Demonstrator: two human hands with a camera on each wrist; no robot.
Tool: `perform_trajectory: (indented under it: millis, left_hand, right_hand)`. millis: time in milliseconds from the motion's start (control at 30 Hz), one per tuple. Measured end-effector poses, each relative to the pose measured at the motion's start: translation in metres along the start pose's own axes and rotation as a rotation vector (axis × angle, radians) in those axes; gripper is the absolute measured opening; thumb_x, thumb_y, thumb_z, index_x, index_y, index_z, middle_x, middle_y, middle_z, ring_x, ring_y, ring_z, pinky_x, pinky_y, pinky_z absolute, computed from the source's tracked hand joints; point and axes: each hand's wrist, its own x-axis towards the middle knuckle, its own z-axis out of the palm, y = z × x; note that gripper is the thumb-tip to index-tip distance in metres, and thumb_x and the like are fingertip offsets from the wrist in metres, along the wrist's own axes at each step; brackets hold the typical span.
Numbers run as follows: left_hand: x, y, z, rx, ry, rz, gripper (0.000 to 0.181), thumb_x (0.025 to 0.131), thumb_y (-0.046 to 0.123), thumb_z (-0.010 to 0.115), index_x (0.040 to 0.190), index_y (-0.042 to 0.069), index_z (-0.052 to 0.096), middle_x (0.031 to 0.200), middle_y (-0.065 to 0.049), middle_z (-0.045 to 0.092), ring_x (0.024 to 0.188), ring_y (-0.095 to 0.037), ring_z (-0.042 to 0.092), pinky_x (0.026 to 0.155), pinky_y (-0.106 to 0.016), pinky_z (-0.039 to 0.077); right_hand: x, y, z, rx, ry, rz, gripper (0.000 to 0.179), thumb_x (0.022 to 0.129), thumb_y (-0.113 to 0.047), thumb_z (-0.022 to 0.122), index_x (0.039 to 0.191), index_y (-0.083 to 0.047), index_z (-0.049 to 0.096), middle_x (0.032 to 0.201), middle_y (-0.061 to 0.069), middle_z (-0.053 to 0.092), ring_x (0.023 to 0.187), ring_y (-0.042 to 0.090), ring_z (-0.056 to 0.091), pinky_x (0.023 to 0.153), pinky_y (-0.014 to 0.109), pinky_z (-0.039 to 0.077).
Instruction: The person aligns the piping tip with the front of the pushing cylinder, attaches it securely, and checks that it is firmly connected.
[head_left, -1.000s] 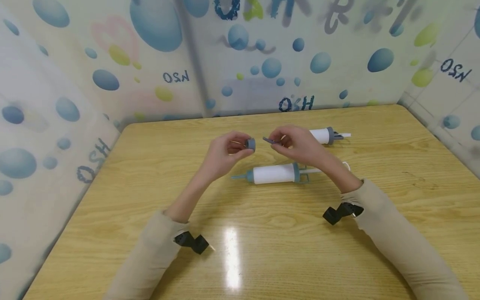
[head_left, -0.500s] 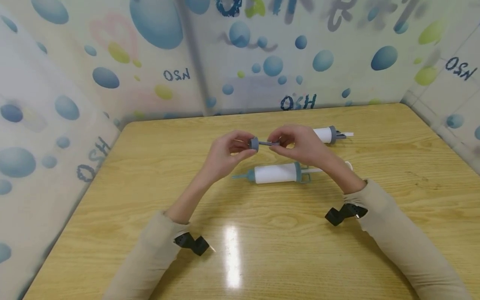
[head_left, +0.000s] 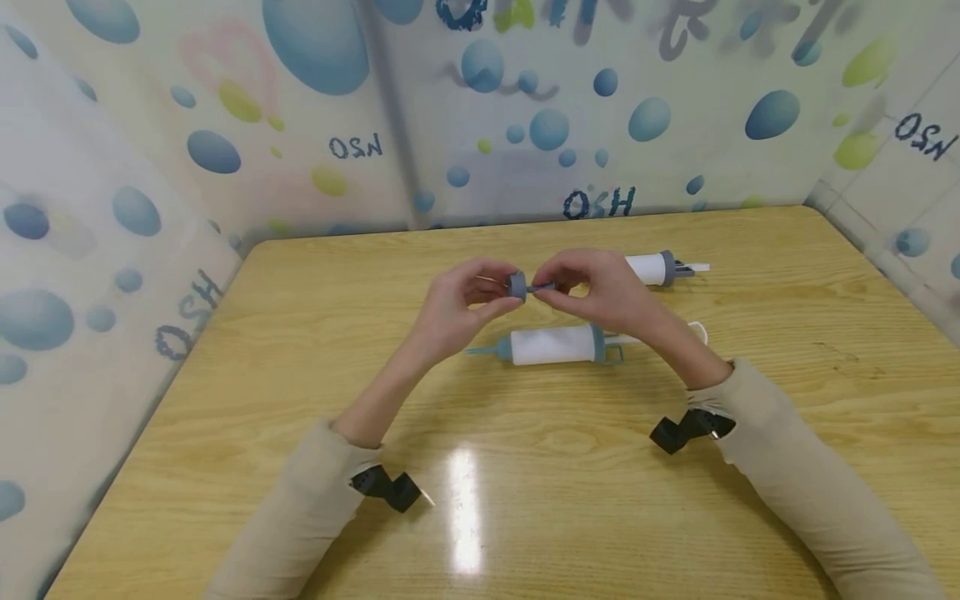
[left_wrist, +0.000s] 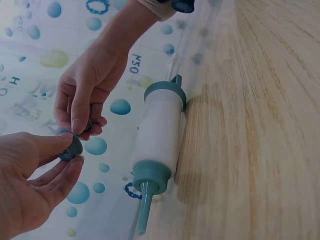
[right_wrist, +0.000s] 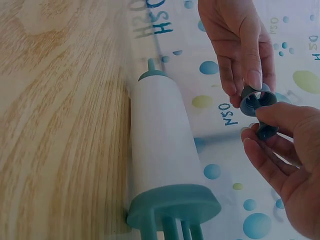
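Grey-blue plastic meets in mid-air as I hold a ring-shaped cap [head_left: 517,286] between the thumb and fingers of my left hand [head_left: 453,310] and pinch a slim nozzle [right_wrist: 267,132] in my right hand [head_left: 609,287], both pieces raised over a wood-grain table [head_left: 562,500]. The cap's hollow side faces the nozzle, whose narrow end points into it; whether the two touch I cannot tell. A white-barrelled tube with teal ends [head_left: 553,345] lies on its side nearer me, while a second one with a grey end [head_left: 648,269] lies behind my right hand, partly hidden. I judge the step in hand to be fitting nozzle to cap, and the next move seems to call for a steady left grip, a straight line through the hole and a gentle push home
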Motion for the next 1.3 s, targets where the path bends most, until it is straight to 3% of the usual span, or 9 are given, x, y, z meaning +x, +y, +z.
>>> perform_trajectory:
  millis: [333,733,967,1300]
  left_hand:
    - [-0.0007,0.0019,0.0033,-0.013,-0.015,0.013,0.031,0.092,0.003,0.074,0.122,0.0,0.066,0.112,-0.011,0.068,0.098,-0.021,0.07,0.088,-0.029,0.058]
    - [-0.0006,0.0036,0.0018,-0.041,0.015,0.004,0.032,0.093,0.003,0.073,0.123,0.0,0.065,0.116,-0.012,0.068,0.102,-0.023,0.069,0.092,-0.029,0.057]
    - [-0.0016,0.0058,0.0017,-0.081,0.043,0.041,0.033,0.092,0.0,0.072,0.123,-0.002,0.064,0.114,-0.015,0.068,0.104,-0.025,0.069,0.092,-0.031,0.057]
    - [-0.0007,0.0057,0.0024,-0.059,0.057,0.097,0.032,0.091,0.0,0.074,0.121,-0.002,0.066,0.113,-0.013,0.069,0.098,-0.023,0.068,0.087,-0.035,0.059]
  right_hand:
    - [-0.001,-0.003,0.0021,0.031,0.053,-0.027,0.014,0.09,0.001,0.074,0.104,-0.002,0.075,0.097,0.006,0.072,0.083,0.016,0.072,0.073,0.023,0.06]
    - [-0.0025,-0.0029,0.0013,0.15,0.028,-0.03,0.025,0.093,0.007,0.067,0.118,0.003,0.07,0.111,0.012,0.069,0.093,0.019,0.071,0.084,0.026,0.059]
    - [-0.0017,-0.0013,0.0029,0.233,0.05,-0.019,0.026,0.093,0.01,0.066,0.119,0.005,0.062,0.11,0.013,0.068,0.094,0.018,0.07,0.083,0.03,0.06]
    - [-0.0019,-0.0055,0.0041,0.286,0.109,-0.083,0.025,0.09,0.016,0.065,0.113,0.005,0.067,0.104,0.013,0.069,0.092,0.016,0.072,0.08,0.031,0.061]
